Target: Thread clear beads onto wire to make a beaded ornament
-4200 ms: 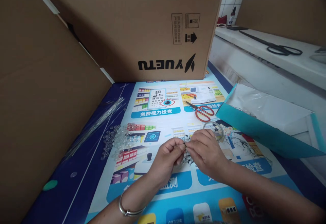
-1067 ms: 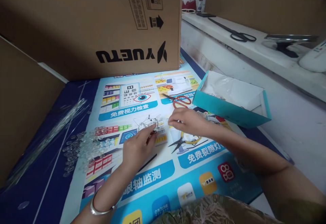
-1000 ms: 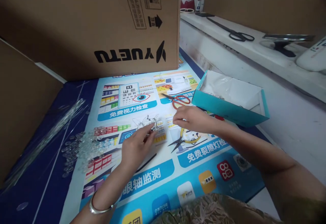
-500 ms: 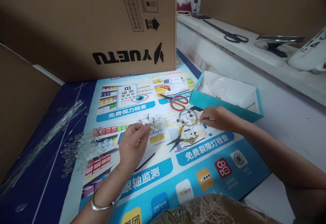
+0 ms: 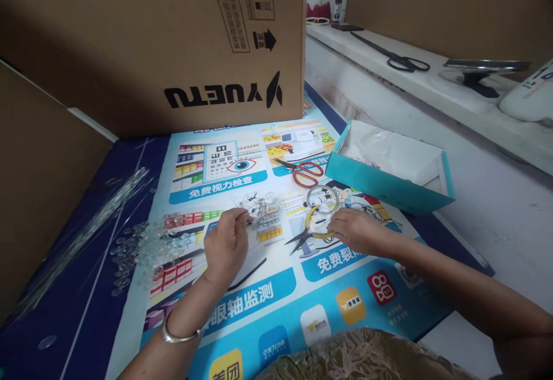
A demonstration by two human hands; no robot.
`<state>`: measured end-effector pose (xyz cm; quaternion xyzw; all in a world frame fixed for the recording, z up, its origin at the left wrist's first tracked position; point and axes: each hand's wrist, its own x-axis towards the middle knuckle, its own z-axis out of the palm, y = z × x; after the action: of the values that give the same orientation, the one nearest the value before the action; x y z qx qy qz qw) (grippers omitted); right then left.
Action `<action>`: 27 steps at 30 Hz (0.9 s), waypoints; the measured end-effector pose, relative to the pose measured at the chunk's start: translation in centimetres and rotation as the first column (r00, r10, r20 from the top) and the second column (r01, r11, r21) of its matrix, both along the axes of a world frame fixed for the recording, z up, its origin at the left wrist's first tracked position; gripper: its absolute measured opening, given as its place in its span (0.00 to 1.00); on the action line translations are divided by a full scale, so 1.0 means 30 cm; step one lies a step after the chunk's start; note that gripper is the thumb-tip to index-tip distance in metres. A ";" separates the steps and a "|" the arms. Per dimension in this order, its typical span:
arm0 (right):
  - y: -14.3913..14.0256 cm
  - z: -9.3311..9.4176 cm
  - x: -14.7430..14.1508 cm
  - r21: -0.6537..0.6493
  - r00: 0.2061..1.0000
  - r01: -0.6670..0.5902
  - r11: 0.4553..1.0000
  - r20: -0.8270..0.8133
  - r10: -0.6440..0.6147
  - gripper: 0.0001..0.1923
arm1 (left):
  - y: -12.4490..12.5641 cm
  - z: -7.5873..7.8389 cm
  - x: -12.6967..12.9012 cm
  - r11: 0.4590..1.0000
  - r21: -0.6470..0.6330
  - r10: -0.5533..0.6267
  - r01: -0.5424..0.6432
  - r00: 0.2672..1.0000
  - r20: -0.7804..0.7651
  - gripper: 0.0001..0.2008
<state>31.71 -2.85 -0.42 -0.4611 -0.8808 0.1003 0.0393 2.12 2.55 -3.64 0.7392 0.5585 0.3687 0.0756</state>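
My left hand [image 5: 227,243] pinches a small piece of wire and clear beads [image 5: 258,208] just above the printed poster mat [image 5: 276,305]. My right hand [image 5: 356,231] rests on the mat with its fingers closing over the yellow handles of the pliers [image 5: 311,231], whose dark jaws point left. A coil of thin wire [image 5: 322,196] lies just behind the pliers.
Red-handled scissors [image 5: 305,173] lie behind the coil. A teal open box [image 5: 389,167] sits at the right. Clear beads [image 5: 151,244] and clear rods [image 5: 82,233] lie at the left. Large cardboard boxes [image 5: 173,46] stand behind and left. A white ledge [image 5: 432,86] carries black scissors.
My right hand left the beaded piece, swung out toward the teal box, then came back down onto the pliers' handles. My left hand has kept hold of the beaded wire piece.
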 end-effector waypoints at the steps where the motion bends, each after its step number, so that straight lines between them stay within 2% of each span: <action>1: 0.007 0.000 0.004 0.031 1.000 0.009 0.999 -0.006 -0.009 0.11 | 0.001 -0.004 0.001 1.000 0.008 0.006 -0.006 1.000 -0.018 0.09; 4: 0.021 -0.001 0.010 0.097 0.999 0.041 0.994 0.032 -0.044 0.12 | 0.001 -0.021 0.006 0.998 0.056 -0.017 0.021 0.998 -0.068 0.09; 8: 0.006 0.005 0.002 0.121 0.997 0.064 0.991 0.034 -0.068 0.12 | -0.006 -0.023 0.014 0.986 0.107 -0.124 0.129 0.991 -0.050 0.09; 11: -0.025 0.011 -0.011 0.116 1.000 -0.001 0.993 0.024 -0.002 0.10 | -0.011 -0.004 0.022 0.984 0.115 -0.136 0.133 0.991 0.018 0.08; 14: -0.050 0.007 -0.026 0.113 0.990 -0.105 0.988 0.108 0.093 0.10 | -0.014 0.015 0.031 0.987 0.110 -0.130 0.120 0.988 0.088 0.08; 17: -0.059 -0.012 -0.034 0.122 0.979 -0.143 0.982 0.160 0.122 0.11 | -0.017 0.025 0.036 0.981 0.094 -0.181 0.169 0.975 0.132 0.08; 21: -0.053 -0.031 -0.027 0.084 1.000 -0.026 0.996 0.014 0.025 0.10 | -0.020 0.029 0.035 0.981 0.071 -0.191 0.181 0.968 0.161 0.08; 24: -0.047 -0.027 -0.016 -0.010 0.990 0.070 0.997 -0.121 -0.071 0.10 | -0.019 0.029 0.032 0.980 0.051 -0.197 0.190 0.964 0.181 0.08; 27: -0.046 -0.018 -0.009 -0.099 0.971 0.113 0.989 -0.202 -0.132 0.10 | -0.017 0.028 0.029 0.979 0.040 -0.204 0.200 0.959 0.197 0.08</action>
<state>31.44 -4.23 -0.97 -0.5029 -0.8365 0.1835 0.1170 3.00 2.03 -2.80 0.7524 0.4659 0.4368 0.1611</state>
